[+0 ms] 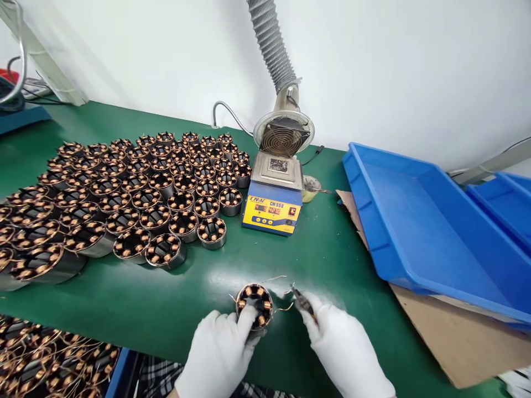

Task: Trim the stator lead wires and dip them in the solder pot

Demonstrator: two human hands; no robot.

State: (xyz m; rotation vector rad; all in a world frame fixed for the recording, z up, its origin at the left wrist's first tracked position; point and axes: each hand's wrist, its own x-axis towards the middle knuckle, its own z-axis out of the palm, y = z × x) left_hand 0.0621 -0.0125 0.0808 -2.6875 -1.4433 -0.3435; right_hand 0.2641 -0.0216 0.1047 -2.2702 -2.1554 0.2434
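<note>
Near the table's front edge, my left hand point(222, 351), in a white glove, grips a round stator point(254, 304) wound with copper coils; its thumb lies on the rim. Thin copper wire ends stick out of the stator to the right. My right hand point(340, 345), also gloved, is closed on a small plier-like tool point(304, 303) whose tip points at those wire ends, just right of the stator.
Many similar stators point(124, 204) stand in rows on the green mat point(174, 298) at left, more in a bin point(45, 359) at bottom left. A yellow-blue solder pot point(274, 207) with a fume hose point(271, 50) stands behind. Blue trays point(427, 232) on cardboard point(456, 337) fill the right.
</note>
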